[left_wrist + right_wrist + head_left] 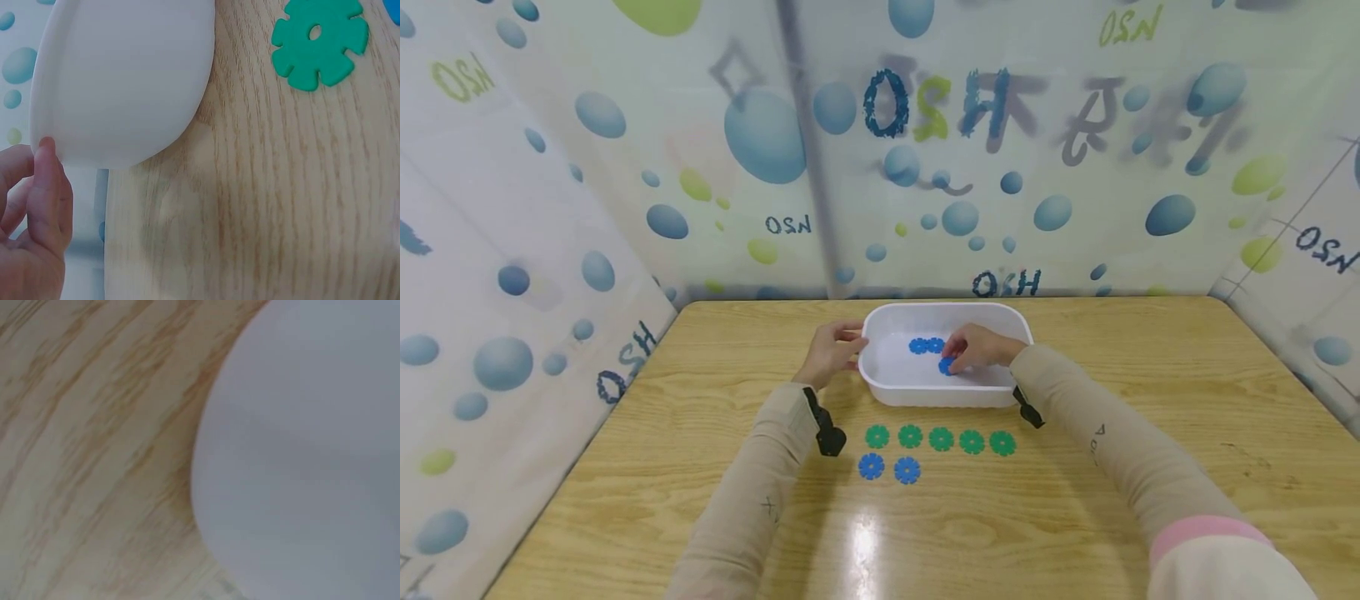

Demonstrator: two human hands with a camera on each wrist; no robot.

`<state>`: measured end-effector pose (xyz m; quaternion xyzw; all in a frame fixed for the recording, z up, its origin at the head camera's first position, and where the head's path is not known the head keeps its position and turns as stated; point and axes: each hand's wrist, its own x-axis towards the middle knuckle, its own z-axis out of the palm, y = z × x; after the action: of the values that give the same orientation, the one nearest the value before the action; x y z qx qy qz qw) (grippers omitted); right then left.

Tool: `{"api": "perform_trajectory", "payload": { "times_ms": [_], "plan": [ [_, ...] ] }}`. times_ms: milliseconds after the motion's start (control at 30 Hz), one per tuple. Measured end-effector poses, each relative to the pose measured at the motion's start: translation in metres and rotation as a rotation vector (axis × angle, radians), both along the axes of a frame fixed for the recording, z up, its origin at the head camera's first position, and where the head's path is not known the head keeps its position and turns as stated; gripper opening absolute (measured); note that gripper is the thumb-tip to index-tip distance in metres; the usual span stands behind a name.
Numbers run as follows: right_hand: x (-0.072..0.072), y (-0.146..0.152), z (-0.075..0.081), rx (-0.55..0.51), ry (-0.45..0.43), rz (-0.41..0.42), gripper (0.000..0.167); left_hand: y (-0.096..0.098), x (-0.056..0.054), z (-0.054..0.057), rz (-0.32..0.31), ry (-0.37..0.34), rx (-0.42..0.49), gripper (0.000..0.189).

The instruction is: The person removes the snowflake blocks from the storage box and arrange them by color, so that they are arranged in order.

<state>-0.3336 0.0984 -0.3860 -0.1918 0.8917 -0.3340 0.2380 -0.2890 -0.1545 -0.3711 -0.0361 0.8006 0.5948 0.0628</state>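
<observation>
A white plastic tub (947, 397) stands on the wooden table. My left hand (830, 352) is at its left end, loose fingers (47, 187) touching the outer wall by the rim. My right hand (981, 346) reaches inside and pinches a blue notched disc (947, 367) low over the tub's floor. Two more blue discs (919, 346) lie side by side just left of those fingertips. In the right wrist view only the tub's outer wall (300, 462) and the table show; the hand itself is hidden there.
In front of the tub, several green notched discs (941, 439) lie in a row on the table (1120, 517). Below their left end are two blue discs (907, 471). A patterned cloth (865, 183) hangs behind the table's far edge.
</observation>
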Motion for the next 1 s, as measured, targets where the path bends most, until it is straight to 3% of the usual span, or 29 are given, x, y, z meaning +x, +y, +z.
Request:
{"api": "perform_trajectory", "payload": {
  "times_ms": [600, 1000],
  "plan": [
    [0.0054, -0.0032, -0.0002, 0.033, 0.032, 0.015, 0.029, 0.0001, 0.0017, 0.001, 0.009, 0.009, -0.01, 0.035],
    [0.0077, -0.0014, 0.0026, 0.004, 0.019, 0.003, 0.02, 0.0007, -0.0007, -0.0016, 0.009, 0.009, -0.001, 0.035]
  ]
}}
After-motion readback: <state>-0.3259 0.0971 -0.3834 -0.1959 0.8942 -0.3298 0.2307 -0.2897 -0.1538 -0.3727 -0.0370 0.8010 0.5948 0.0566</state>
